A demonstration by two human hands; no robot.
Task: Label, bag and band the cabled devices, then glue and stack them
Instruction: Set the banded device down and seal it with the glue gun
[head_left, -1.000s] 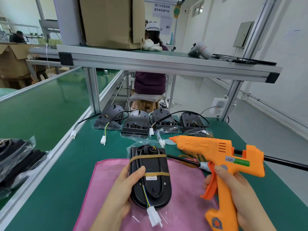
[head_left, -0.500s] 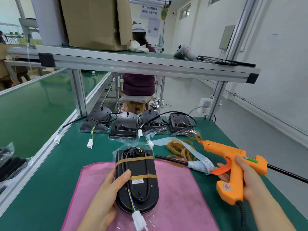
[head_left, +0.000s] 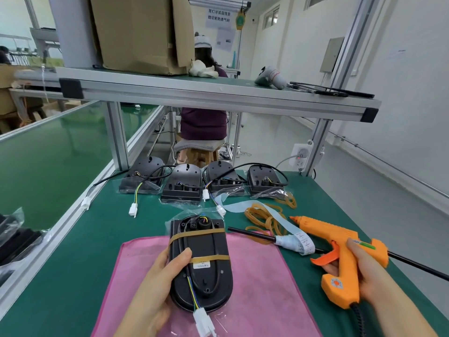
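A black cabled device (head_left: 201, 261) in a clear bag, bound with two tan rubber bands, lies on a pink cloth (head_left: 262, 283). Its wire ends in a white connector (head_left: 205, 323) at the near end. My left hand (head_left: 155, 288) grips the device's left side, thumb across its top. My right hand (head_left: 364, 273) holds an orange glue gun (head_left: 340, 254) by the handle, low over the table at the right, nozzle pointing left and away from the device. Several more bagged devices (head_left: 181, 188) stand in a row at the back of the table.
Loose rubber bands (head_left: 261, 218) and a label strip (head_left: 295, 242) wound on a black rod lie between the device and the gun. An aluminium shelf (head_left: 213, 92) spans overhead with a cardboard box. A seated person (head_left: 202, 122) is beyond. Bagged parts (head_left: 14, 242) sit far left.
My right hand has carried the glue gun away from above the device, down and to the right, toward the table. My left hand stays on the device.
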